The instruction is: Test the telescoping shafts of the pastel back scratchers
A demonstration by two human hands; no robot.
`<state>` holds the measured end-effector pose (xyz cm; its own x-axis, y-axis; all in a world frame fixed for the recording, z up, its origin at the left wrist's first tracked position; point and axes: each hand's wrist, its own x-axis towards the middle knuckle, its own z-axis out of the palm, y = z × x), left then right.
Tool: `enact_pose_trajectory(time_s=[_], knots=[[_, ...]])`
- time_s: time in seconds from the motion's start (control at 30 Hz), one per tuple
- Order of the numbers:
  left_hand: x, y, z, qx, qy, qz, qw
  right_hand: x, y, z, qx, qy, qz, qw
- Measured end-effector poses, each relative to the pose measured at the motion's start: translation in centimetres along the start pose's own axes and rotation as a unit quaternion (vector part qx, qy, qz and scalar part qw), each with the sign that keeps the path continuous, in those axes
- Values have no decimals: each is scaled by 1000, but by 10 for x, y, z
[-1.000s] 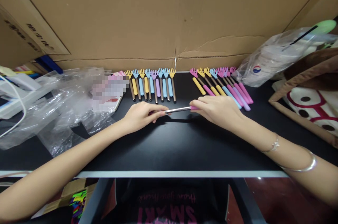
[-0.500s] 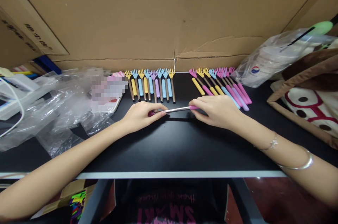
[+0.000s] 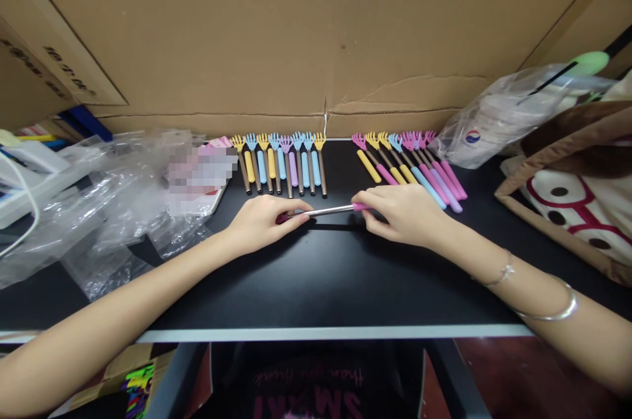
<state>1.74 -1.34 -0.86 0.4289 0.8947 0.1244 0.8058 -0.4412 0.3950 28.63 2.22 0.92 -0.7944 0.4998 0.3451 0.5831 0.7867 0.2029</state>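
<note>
Between my two hands, a back scratcher (image 3: 332, 211) with a silver metal rod is held nearly level above the black table (image 3: 316, 287). My left hand (image 3: 259, 224) pinches its left end, where a bit of dark pink shows and the rest is hidden by the fingers. My right hand (image 3: 402, 216) grips the pink piece at its right end. Beyond my left hand lies a row of back scratchers (image 3: 280, 165) with loose coloured handles beside their rods. Behind my right hand is a second row of back scratchers (image 3: 419, 168) with coloured handles on several rods.
Crumpled clear plastic bags (image 3: 133, 201) and a partly blurred flat item (image 3: 202, 175) cover the left side. At right are a bagged cup (image 3: 498, 122) and a brown-trimmed cloth bag (image 3: 557, 208). A cardboard wall (image 3: 237, 30) closes the back. Below left sits a box of colourful pieces (image 3: 138, 386).
The whole view has shifted slightly, with the table a little lower in it. Both hands keep the same hold on the back scratcher, with hardly any movement.
</note>
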Motion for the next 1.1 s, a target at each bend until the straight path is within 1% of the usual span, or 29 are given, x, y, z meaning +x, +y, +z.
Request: enact_pose_trajectory(time_s=[0.3,0.6,1.1], knots=[[-1,0,1,4,5,7,1000,0,0,-1,15,-25,6,1000],[-1,1,2,2,-13,-4,1000,0,1,-1,22,-23,6,999],[-1,0,2,4,-7,7,1000,0,1,-1,16,-9,2,1000]])
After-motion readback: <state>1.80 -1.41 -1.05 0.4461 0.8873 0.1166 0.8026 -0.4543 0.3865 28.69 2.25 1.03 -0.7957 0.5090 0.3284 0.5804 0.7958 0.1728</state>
